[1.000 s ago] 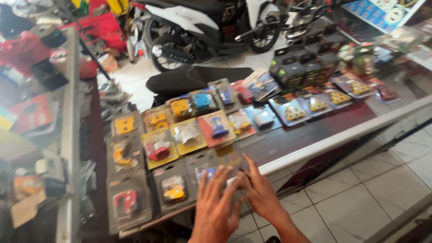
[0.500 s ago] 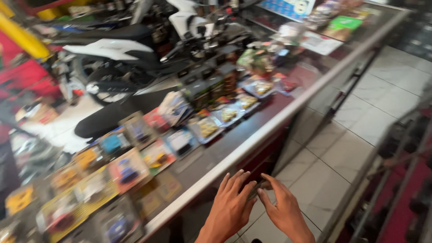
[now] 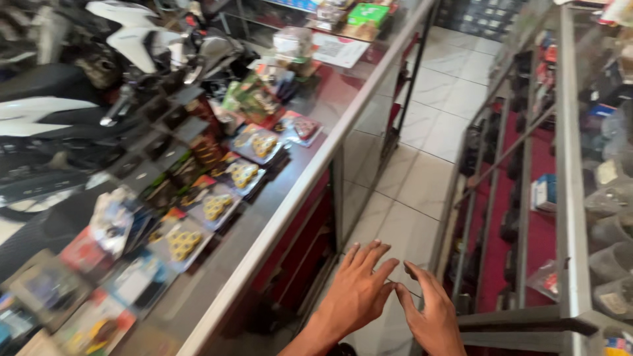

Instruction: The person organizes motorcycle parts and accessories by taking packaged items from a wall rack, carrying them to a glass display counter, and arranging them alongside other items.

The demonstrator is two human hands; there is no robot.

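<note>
Looking down, I see my left hand (image 3: 359, 290) and my right hand (image 3: 432, 310) side by side above the tiled floor (image 3: 402, 217), fingers spread and grasping nothing, the fingertips almost touching. They hang just right of the glass counter (image 3: 290, 198), where blister packs (image 3: 217, 204) lie in rows. A metal shelf rack (image 3: 567, 198) stands at the right.
</note>
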